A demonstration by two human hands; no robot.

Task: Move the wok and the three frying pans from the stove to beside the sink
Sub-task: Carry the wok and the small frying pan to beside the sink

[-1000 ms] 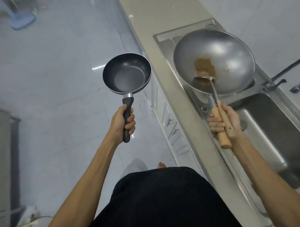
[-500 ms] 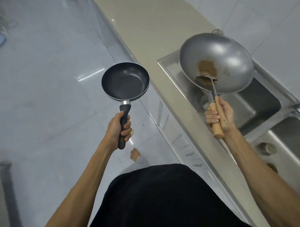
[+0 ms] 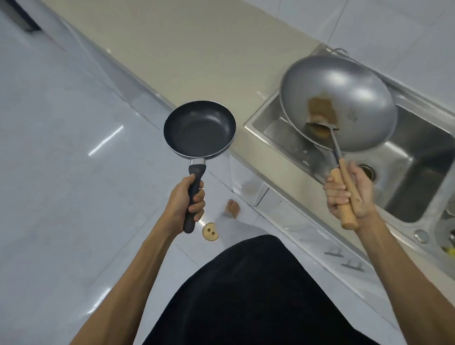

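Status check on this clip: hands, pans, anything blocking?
Left hand shut on black frying pan, over floor. Right hand shut on wok handle plus spatula, over sink basin. Countertop ahead bare.

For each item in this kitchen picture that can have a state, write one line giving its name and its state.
Frying pan: empty, held level over the floor by the left hand.
Wok: held above the sink by the right hand, brown residue inside.
Spatula: blade resting in the wok, handle gripped along with the wok's.
Sink: basin empty.
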